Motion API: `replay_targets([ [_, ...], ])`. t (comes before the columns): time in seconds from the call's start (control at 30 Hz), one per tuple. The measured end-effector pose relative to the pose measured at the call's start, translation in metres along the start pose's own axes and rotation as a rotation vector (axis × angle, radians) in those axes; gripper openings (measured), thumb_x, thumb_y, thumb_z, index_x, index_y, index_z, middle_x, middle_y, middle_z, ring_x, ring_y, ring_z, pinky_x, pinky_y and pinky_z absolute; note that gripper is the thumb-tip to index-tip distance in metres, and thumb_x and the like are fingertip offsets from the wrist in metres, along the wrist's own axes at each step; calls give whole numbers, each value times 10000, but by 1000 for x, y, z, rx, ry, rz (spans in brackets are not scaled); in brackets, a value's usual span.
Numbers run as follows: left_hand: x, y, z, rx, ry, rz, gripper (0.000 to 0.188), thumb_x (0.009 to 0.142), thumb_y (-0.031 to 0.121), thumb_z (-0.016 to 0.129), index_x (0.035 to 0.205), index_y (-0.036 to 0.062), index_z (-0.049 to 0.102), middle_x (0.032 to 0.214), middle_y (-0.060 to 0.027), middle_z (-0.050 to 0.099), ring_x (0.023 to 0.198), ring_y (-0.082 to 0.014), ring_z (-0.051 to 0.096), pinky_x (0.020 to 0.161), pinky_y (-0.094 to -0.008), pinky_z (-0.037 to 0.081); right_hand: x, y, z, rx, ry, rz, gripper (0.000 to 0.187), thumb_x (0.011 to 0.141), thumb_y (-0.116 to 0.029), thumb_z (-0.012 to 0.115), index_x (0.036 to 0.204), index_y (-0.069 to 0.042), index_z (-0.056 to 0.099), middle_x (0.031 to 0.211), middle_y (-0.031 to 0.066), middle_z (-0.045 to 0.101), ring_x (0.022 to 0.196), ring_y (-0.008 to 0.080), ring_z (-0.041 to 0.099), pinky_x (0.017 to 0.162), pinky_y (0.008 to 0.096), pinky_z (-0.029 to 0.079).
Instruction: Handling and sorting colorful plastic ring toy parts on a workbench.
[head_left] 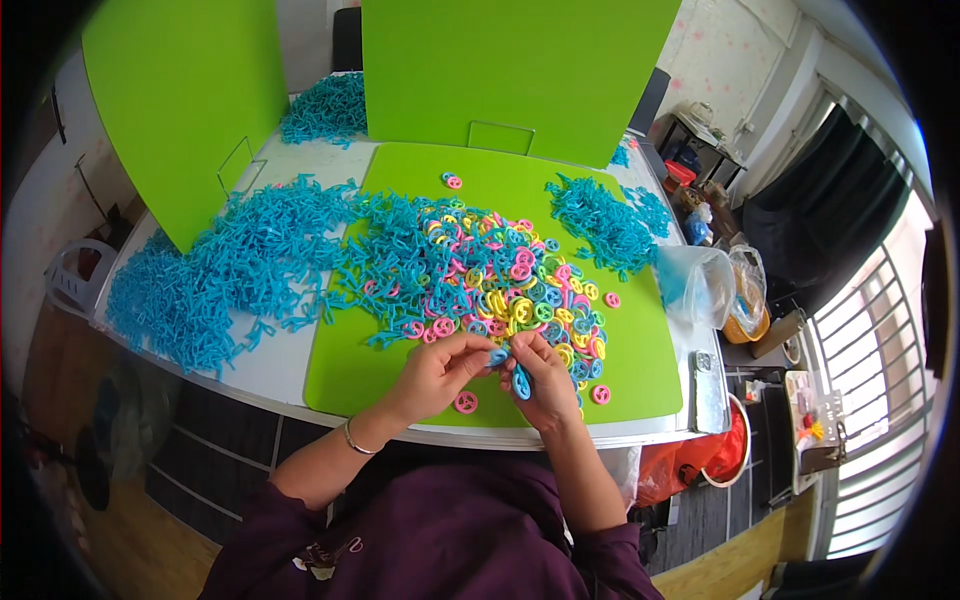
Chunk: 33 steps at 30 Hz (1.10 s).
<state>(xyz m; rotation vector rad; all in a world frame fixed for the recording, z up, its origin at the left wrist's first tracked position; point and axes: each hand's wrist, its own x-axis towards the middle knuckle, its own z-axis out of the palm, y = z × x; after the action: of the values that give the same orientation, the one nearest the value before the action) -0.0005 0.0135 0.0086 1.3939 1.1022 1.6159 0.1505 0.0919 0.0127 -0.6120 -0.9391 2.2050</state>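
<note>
The left hand [437, 372] had its thumb and forefinger pinched on one end of a small blue plastic piece [498, 355]. The right hand [541, 375] met it from the other side, its fingers curled around a second blue piece [521, 382] that hung down across the palm. The two sets of fingertips were touching or very nearly so at the point where the blue pieces met; whether the pieces were joined could not be told. A thin bracelet [353, 440] sat on the left wrist.

Just below the left fingers a single pink ring [465, 402] lay on the green mat [350, 375], apart from both hands. A second loose pink ring [600, 394] lay just right of the right hand.

Directly beyond the fingertips, touching the right knuckles, began a heap of mixed rings [510, 285] in pink, yellow, green and blue. Farther beyond and to the left of the hands, a broad spread of blue pieces [240, 270] ran off the mat onto the white table [275, 365]. A smaller blue pile [600, 220] lay beyond and to the right.

Well to the right of the right hand stood a clear plastic bag [695, 285], and nearer, at the table edge, a phone [707, 390] lay flat. Upright green panels [180, 110] closed off the far side of the table.
</note>
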Motion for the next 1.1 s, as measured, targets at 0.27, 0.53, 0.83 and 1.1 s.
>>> replay_targets([
  [0.27,-4,3,-2,256,108,3,134,908,51,573,1009,-11,636,836,-36,671,777,-81,638,699,-211,517,-3,1,-4,96,-81,-49,88,921,-145,570,931,-59,555,750,37,595,675,121,590,601,270,498],
  [0.53,-6,14,5,135,124,47,172,847,16,637,1017,13,658,817,-73,689,671,-82,633,602,-220,504,-5,4,0,25,-67,-29,75,916,-128,566,926,-54,566,779,48,606,699,136,587,631,278,486],
  [0.83,-10,6,-5,278,117,167,241,827,-61,605,1036,36,678,887,-109,701,796,-144,683,689,-241,545,-8,8,5,-219,-17,-190,65,894,-38,578,941,2,597,804,66,634,730,142,605,658,275,493],
  [1.1,-7,6,-2,181,138,74,195,856,-29,594,1029,6,676,889,-93,703,798,-131,673,706,-243,547,-11,15,9,-167,23,-230,138,863,-25,628,992,25,626,856,65,660,747,109,612,677,231,489],
])
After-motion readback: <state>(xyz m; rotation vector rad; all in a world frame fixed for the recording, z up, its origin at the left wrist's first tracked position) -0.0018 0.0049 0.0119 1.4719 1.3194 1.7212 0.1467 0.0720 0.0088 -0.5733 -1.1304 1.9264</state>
